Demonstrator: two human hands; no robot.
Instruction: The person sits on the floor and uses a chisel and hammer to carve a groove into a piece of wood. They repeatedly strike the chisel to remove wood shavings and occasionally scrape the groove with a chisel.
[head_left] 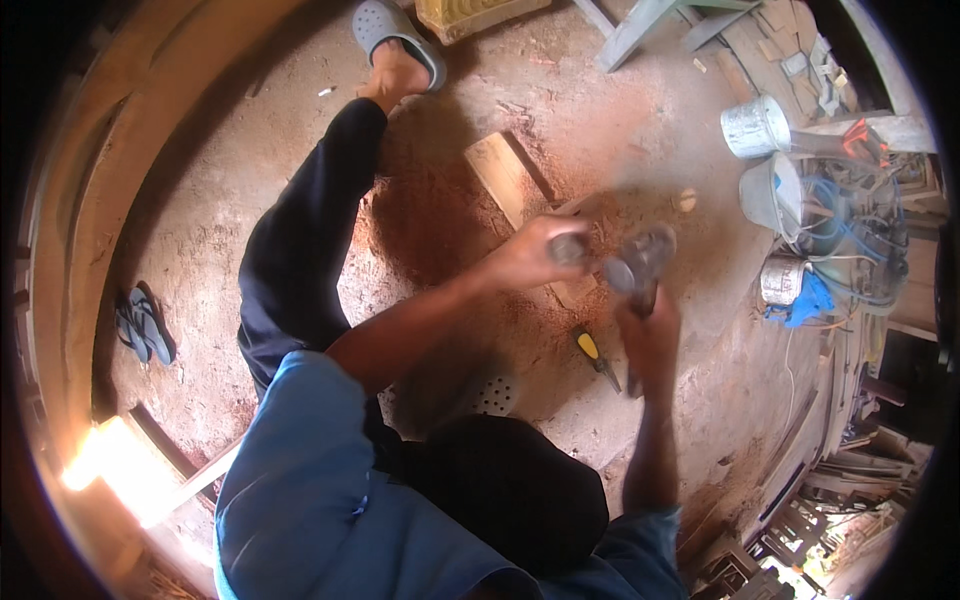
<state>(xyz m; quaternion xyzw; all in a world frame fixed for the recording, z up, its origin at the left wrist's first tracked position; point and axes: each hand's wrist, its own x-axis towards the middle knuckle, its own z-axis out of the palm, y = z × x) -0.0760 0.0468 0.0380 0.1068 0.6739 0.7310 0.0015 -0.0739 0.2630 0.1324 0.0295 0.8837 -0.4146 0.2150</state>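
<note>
My left hand (535, 252) is closed around what looks like a chisel (569, 248), held roughly upright so that mainly its round dark butt shows; its lower end is hidden. Beneath that hand a pale wooden board (500, 172) lies on the floor, with wood dust around it. My right hand (648, 325) grips the handle of a hammer (640, 262). The hammer's metal head is raised close to the right of the chisel's butt, apart from it and slightly blurred. On the floor, left of my right forearm, rests a yellow-and-black handled tool (592, 352).
White buckets (756, 128) and tangled blue cords (845, 215) stand at the right. A grey trestle leg (635, 35) and a yellow block (480, 15) are at the far side. Flip-flops (147, 325) lie left; scrap wood (850, 490) is piled lower right. My left leg stretches forward.
</note>
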